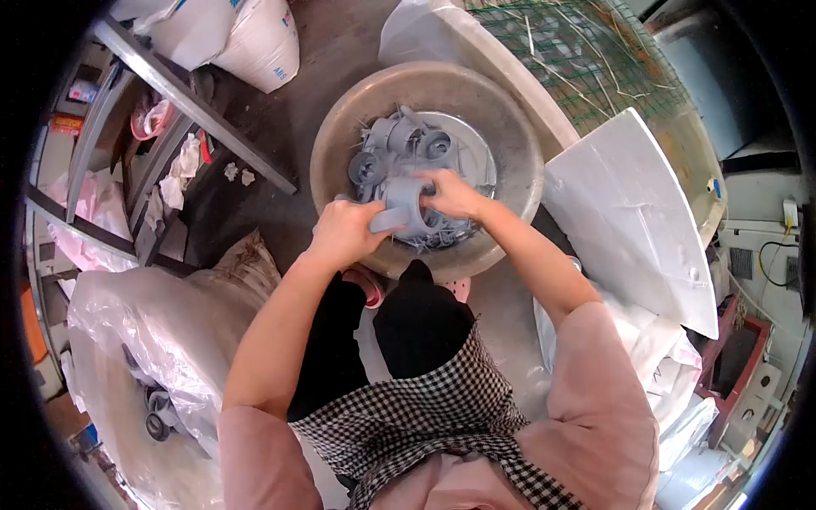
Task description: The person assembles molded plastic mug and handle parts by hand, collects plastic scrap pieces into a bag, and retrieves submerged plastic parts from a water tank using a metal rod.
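Observation:
A grey plastic pipe fitting point(406, 206) is held over the near part of a large round basin point(340, 127). My left hand point(348, 231) is closed around the fitting's left side. My right hand point(452, 195) grips its right rim, with fingers at the round opening. Below and beyond it, more grey fittings point(393, 136) lie in the basin, among thin grey scraps point(433, 240). The undersides of both hands' fingers are partly hidden.
A metal frame point(195, 102) stands at the left, with white sacks point(259, 47) behind it. Clear plastic bags point(144, 340) lie at the lower left. A white foam board point(633, 221) leans at the right, near green netting point(586, 51).

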{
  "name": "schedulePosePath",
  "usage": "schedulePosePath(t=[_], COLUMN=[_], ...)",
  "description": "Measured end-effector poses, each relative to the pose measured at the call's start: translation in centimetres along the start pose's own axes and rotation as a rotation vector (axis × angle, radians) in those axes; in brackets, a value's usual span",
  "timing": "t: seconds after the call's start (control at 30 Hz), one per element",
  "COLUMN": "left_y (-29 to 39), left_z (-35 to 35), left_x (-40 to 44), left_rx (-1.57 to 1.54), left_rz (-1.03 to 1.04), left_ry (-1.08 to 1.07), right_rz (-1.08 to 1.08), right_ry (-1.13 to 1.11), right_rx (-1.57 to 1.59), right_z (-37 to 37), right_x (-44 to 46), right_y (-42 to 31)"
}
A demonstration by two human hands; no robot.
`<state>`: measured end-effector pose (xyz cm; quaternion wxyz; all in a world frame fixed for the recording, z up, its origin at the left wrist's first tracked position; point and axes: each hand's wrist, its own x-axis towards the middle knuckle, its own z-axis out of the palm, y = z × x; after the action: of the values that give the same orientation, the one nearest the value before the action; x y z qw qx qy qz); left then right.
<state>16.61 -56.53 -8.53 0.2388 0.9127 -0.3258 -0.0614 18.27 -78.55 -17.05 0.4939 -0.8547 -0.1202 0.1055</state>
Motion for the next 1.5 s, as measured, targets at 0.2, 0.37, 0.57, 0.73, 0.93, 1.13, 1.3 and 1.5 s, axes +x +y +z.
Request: schedulePosePath(t=[0.2,0.37,0.57,0.73,0.93,1.13,1.3,1.5], left_y=[0.9,1.9,2.3,1.0,1.4,5.8,8.3,-6.0], left_z=[0.2,0.6,0.7,-1.1,-3.8,-14.5,-22.8,-27.9], left_x=[0.8,1.0,1.7,1.8,0.5,-12.2,-29.8,-48.7], left_rx=[0.013,0.029,0.106,-0.198,-0.474,-0.427,-0.295,0.397], left_rz=[-0.012,-0.046,-0.032,-0.202,-0.155,-0.438,-1.127,-1.226], left_ry=[0.059,-0.010,0.059,-0.010,0.340,0.778,1.117,1.389], right_rz=[0.038,0.144,0.137,0.187,0.252,0.374,0.400,0.217], right_ry=[0.017,0.083,0.121,-0.117,0.350,0.174,0.068,0.271], right_rx=[0.042,-0.052,-0.162,-0.043,0.153,0.334,0.228,-0.140], right_z=[-1.2,-1.5,-0.2,-5.1,-9.1,-8.2,-7.5,-8.0], right_x=[-0.9,-2.0,-0.1,0.3,-2.1,-8.7,-14.7,-20.6], right_y=[-1.5,-2.2,2.1,-1.7,2.5,-2.2,-1.7,-2.2])
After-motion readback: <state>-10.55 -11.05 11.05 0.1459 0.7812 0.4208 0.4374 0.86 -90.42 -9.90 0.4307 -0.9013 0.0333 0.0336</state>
